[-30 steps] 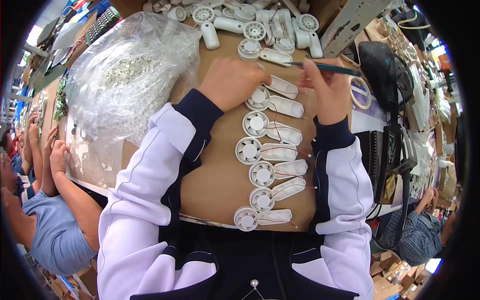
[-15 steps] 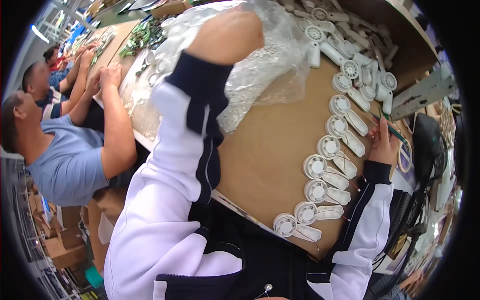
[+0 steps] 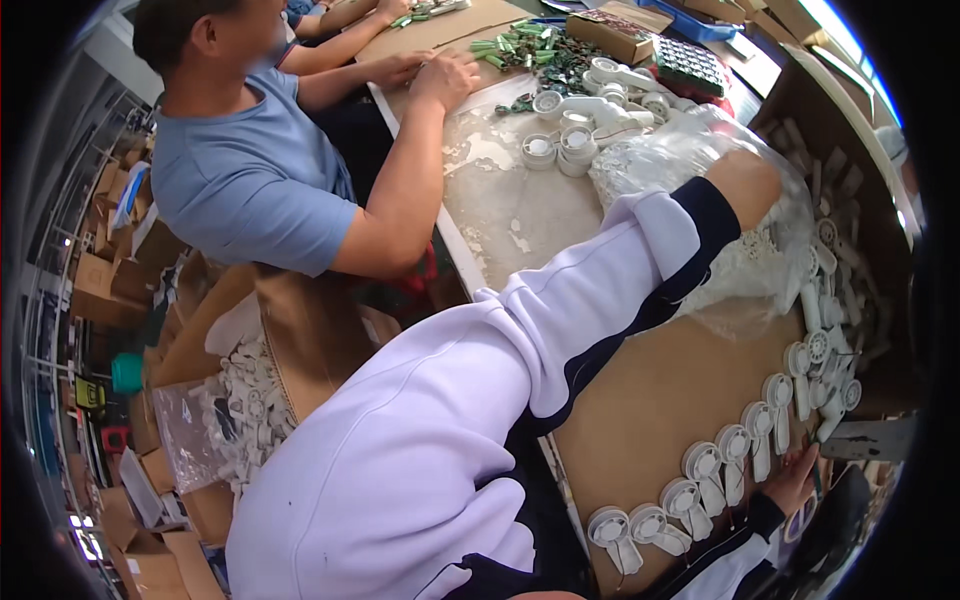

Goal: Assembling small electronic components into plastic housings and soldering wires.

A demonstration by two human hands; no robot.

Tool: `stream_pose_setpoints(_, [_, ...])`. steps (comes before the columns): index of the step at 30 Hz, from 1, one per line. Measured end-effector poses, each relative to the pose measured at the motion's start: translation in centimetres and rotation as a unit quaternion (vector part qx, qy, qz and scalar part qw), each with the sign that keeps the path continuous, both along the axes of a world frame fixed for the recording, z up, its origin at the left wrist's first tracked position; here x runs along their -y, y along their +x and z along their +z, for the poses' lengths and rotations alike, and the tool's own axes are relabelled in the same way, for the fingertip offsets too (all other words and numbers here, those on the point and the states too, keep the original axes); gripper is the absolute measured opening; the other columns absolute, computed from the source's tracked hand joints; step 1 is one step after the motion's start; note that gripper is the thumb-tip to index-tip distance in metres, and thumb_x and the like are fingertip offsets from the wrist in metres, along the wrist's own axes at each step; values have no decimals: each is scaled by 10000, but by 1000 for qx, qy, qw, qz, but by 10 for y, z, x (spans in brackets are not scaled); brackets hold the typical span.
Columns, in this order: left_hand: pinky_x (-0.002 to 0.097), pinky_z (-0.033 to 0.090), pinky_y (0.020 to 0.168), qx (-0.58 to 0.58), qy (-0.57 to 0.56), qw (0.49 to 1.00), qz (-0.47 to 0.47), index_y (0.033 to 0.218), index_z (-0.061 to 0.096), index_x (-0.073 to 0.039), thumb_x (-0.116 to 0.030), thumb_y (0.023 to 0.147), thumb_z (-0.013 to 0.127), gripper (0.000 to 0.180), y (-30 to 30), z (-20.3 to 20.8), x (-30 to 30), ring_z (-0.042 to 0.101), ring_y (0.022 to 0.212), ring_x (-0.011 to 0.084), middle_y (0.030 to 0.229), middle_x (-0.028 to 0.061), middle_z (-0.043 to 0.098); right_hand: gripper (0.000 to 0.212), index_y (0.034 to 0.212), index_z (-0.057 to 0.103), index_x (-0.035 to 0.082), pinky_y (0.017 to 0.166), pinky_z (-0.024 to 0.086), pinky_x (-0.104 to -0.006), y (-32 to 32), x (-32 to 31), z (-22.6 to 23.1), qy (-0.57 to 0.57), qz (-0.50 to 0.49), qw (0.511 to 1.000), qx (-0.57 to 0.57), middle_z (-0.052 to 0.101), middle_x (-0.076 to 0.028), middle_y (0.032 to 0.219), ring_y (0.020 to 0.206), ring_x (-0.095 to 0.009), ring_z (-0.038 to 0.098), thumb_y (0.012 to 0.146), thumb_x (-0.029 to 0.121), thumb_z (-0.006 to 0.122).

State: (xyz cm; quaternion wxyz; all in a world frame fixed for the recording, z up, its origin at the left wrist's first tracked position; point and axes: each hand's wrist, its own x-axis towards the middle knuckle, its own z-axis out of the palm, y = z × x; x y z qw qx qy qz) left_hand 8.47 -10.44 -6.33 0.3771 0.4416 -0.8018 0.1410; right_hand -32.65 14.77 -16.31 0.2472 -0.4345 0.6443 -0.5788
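At the left, on the lower level, there is a cardboard box [image 3: 290, 345] with many white plastic parts [image 3: 250, 410]. Next to it, a co-worker in a blue T-shirt [image 3: 245, 175] has both hands close together at the tabletop edge. After this come green pieces [image 3: 515, 45] and a few white fan heads [image 3: 575, 150].

On the brown part of the tabletop [image 3: 640, 400], small white fans [image 3: 703, 462] lie in a slanting row, round heads beside one another and handles pointing to the lower right. They look light, stiff and smooth, so they may slip a little; the thin blades are probably fragile. I would take hold at the round rim or the handle.

Behind the row is a clear plastic bag [image 3: 740, 290] with small pale pieces, likely soft and slippery outside. The person's left hand [image 3: 750, 188] is over this bag; its fingers are hidden, so I cannot tell if it pinches something.

Farther right, the right hand [image 3: 792, 482], near the row's upper end, has fingers bent around a thin dark tool [image 3: 817, 472], only partly visible. White casings [image 3: 835, 275] are piled at the far right.
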Motion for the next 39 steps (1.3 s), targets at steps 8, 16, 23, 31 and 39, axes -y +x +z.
stream_pose_setpoints(8, [398,487,747,-89,1,995,-42,769,709,-89,-126,758,611,105,16,10,-12,639,777,311,808,89,692,311,1142,638,-42,660,425,-193,37,12,16,-14,25,981,190,601,-30,809,697,-93,525,956,206,627])
stream_pose_setpoints(16, [440,460,642,-119,-49,985,-116,750,623,-46,-96,729,581,68,7,15,10,578,672,343,740,142,604,286,1118,633,-8,630,462,-242,53,4,32,-49,-25,984,169,634,-80,820,677,-139,564,906,179,676])
stream_pose_setpoints(23, [315,472,852,-59,199,974,-87,1043,670,-35,47,752,546,326,21,39,-6,619,970,277,1114,106,650,266,1054,602,-62,537,486,-241,91,3,47,-85,-64,987,120,681,-143,879,602,-137,578,908,146,679])
stream_pose_setpoints(31, [430,481,768,44,75,995,-45,1019,651,-55,-26,781,505,281,27,32,21,635,812,335,943,111,700,254,1045,598,-61,564,505,-247,87,-3,55,-101,-56,975,189,678,-143,889,637,-140,587,916,145,673])
stream_pose_setpoints(39, [306,502,688,6,15,952,-306,974,699,-144,-50,786,550,257,-32,120,-193,630,737,274,879,72,681,234,1093,617,-10,567,478,-232,98,4,64,-190,-144,965,106,676,-87,838,657,-143,596,945,170,608])
